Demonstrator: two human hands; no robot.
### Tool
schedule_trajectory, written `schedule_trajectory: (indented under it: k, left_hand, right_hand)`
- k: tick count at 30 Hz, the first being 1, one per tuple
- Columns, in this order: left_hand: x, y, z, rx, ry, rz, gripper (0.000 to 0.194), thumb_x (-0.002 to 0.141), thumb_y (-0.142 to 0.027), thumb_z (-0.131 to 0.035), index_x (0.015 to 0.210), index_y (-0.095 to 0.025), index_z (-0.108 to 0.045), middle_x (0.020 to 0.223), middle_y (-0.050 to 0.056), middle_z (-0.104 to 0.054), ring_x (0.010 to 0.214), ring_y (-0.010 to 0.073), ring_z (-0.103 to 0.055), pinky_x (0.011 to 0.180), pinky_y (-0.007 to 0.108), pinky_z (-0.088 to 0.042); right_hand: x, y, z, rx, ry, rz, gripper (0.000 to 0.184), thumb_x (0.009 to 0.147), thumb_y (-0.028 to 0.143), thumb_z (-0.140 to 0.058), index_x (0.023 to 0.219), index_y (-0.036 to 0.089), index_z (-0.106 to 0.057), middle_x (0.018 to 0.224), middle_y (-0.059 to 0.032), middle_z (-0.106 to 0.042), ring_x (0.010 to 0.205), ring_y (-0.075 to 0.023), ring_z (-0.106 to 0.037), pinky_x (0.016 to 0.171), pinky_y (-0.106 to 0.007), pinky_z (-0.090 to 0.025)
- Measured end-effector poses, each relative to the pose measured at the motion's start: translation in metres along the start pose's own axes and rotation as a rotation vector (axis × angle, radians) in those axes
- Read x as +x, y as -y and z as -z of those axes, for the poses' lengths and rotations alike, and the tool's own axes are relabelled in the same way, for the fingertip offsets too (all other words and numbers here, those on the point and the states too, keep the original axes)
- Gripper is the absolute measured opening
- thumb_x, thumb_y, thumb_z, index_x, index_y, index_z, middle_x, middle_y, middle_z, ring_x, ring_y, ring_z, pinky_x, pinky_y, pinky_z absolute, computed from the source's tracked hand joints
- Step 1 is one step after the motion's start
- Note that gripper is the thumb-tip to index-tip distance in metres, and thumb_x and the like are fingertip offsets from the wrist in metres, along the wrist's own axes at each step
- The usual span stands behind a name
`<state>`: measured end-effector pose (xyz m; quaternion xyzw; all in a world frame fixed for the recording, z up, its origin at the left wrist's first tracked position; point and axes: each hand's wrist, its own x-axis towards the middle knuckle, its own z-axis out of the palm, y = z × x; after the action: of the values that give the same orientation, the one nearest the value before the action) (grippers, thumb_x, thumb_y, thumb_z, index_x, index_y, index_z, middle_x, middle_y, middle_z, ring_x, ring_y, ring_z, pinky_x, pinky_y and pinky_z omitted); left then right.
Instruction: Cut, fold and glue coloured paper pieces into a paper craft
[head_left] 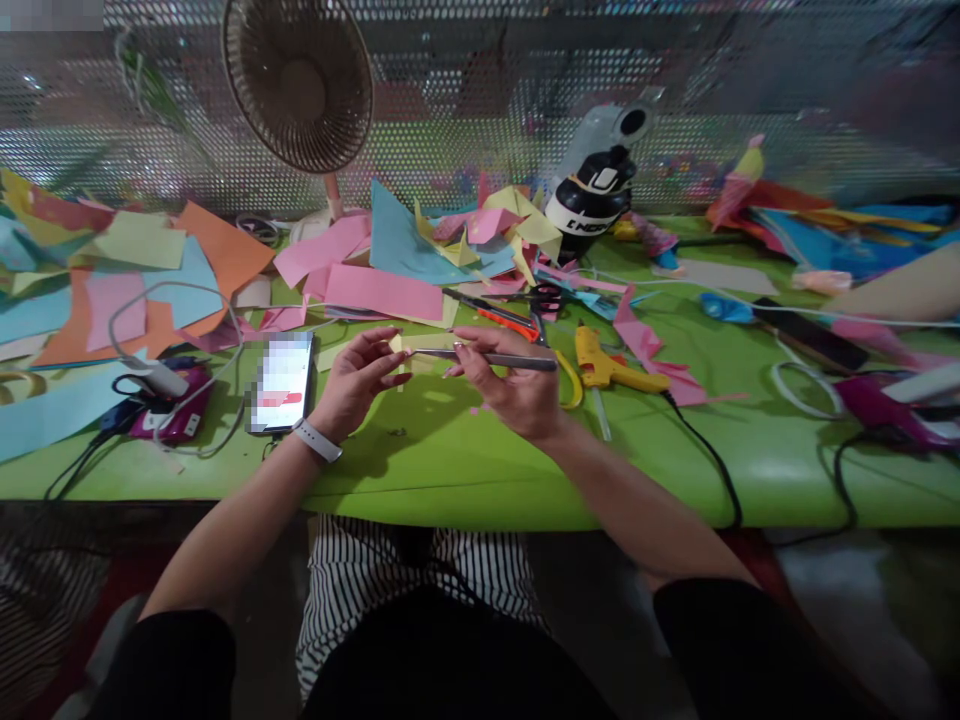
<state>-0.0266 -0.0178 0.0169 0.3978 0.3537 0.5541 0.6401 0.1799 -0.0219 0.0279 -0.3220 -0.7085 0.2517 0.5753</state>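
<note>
My left hand (pixel 361 378) is closed in a pinch on a small pale yellow paper piece (pixel 399 345), partly hidden by the fingers. My right hand (pixel 517 385) grips metal tweezers (pixel 517 361), held nearly level, their tip reaching the fingertips of my left hand. Both hands are over the green table, close together. Just left of my left hand lies a phone (pixel 283 385) with its screen lit. Beyond my right hand are scissors (pixel 541 305) with dark handles, and to its right a yellow glue gun (pixel 611 365) rests on its side.
Coloured paper sheets (pixel 382 290) are heaped along the back. A fan (pixel 300 85) and a large bottle (pixel 589 195) stand there. Purple power strips (pixel 187 405) with trailing cables sit at the left and right. A perforated metal screen (pixel 442 100) closes off the rear.
</note>
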Motion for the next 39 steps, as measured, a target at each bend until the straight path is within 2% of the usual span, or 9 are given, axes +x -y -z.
schedule_trajectory:
  k: [7,12,16,22,39]
  left_hand:
    - [0.0007,0.0002,0.0004,-0.027,0.011,-0.006,0.035,0.070,-0.017,-0.083,0.101,-0.019,-0.068,0.083,-0.002,-0.061,0.083,0.0120,-0.067,0.075,0.026,-0.060]
    - [0.0028,0.0030,0.0026,-0.067,0.001,-0.027,0.035,0.070,-0.017,-0.084,0.101,-0.021,-0.069,0.083,-0.002,-0.062,0.086,0.0128,-0.067,0.078,0.027,-0.059]
    - [0.0032,0.0050,0.0029,-0.091,-0.011,-0.016,0.034,0.071,-0.015,-0.083,0.101,-0.021,-0.069,0.085,-0.002,-0.065,0.088,0.0131,-0.067,0.083,0.030,-0.059]
    - [0.0026,0.0064,0.0016,-0.130,-0.020,-0.003,0.032,0.072,-0.011,-0.082,0.100,-0.021,-0.070,0.085,-0.001,-0.066,0.089,0.0125,-0.067,0.084,0.029,-0.059]
    - [0.0036,0.0085,0.0025,-0.122,-0.014,0.000,0.033,0.071,-0.012,-0.082,0.100,-0.021,-0.069,0.085,-0.002,-0.065,0.089,0.0126,-0.067,0.086,0.030,-0.058]
  right_hand:
    - [-0.0030,-0.0009,0.0008,0.051,-0.035,-0.062,0.023,0.089,0.036,-0.069,0.108,0.022,-0.071,0.073,0.0012,-0.074,0.064,-0.0152,-0.073,0.063,-0.029,-0.063]
    - [-0.0020,-0.0010,-0.0019,0.148,-0.102,-0.209,0.027,0.088,0.042,-0.069,0.102,0.019,-0.070,0.074,0.0001,-0.074,0.060,-0.0143,-0.073,0.057,-0.027,-0.062]
    - [-0.0003,-0.0019,-0.0046,0.204,-0.140,-0.275,0.029,0.086,0.045,-0.071,0.099,0.020,-0.070,0.072,0.0009,-0.073,0.057,-0.0134,-0.072,0.048,-0.022,-0.057]
    - [-0.0016,-0.0019,-0.0079,0.247,-0.162,-0.250,0.026,0.086,0.044,-0.072,0.098,0.021,-0.068,0.072,0.0019,-0.073,0.058,-0.0125,-0.072,0.053,-0.023,-0.060]
    - [-0.0051,-0.0037,-0.0087,0.210,-0.159,-0.236,0.031,0.086,0.047,-0.070,0.100,0.019,-0.067,0.073,0.0007,-0.073,0.060,-0.0133,-0.072,0.052,-0.024,-0.059]
